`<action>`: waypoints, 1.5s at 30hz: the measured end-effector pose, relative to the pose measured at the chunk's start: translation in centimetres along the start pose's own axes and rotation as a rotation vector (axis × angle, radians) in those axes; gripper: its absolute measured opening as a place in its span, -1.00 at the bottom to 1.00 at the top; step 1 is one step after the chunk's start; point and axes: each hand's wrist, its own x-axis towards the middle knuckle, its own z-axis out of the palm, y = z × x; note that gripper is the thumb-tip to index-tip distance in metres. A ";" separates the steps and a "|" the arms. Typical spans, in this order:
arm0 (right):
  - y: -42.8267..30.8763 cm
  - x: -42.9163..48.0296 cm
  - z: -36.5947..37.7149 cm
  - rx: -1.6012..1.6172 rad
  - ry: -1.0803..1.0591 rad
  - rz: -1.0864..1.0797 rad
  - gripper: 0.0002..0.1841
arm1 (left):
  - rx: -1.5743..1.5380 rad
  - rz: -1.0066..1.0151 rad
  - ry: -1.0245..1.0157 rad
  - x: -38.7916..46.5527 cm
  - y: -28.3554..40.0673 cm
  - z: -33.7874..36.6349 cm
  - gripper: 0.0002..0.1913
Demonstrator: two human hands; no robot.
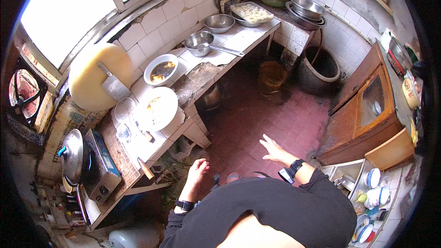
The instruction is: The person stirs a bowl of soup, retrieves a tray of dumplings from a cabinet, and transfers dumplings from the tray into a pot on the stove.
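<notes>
My left hand (197,173) hangs empty in front of my body, its fingers loosely curled, near the edge of the tiled counter (174,131). Over the red tiled floor (296,113), my right hand (274,150) reaches forward with spread fingers and nothing in it. Neither hand touches anything. On the counter stand a white plate with food scraps (162,105), a white bowl of dark liquid (161,69), a steel saucepan (199,43) and a steel bowl (219,23). A cleaver (117,88) leans against a round cutting board (86,72).
A lidded wok (74,155) sits on a gas stove (103,175) at left. Farther back are a tray of pale food pieces (251,12), stacked steel basins (306,8) and a large dark vat (317,70). A wooden cabinet (358,110) and a sink (348,175) stand at right.
</notes>
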 end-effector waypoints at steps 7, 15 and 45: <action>-2.0 5.3 -3.1 0.908 -0.184 0.154 -0.30 | -1.291 0.121 -0.395 -1.9 3.4 -0.1 -0.10; -3.8 7.6 -5.8 1.176 -0.261 0.124 -0.39 | -1.198 0.206 -0.276 -3.9 4.3 1.2 -0.08; 3.0 5.5 -3.4 -0.058 -0.415 -0.027 -0.66 | -0.672 -0.016 0.378 -0.9 -2.5 4.7 -0.82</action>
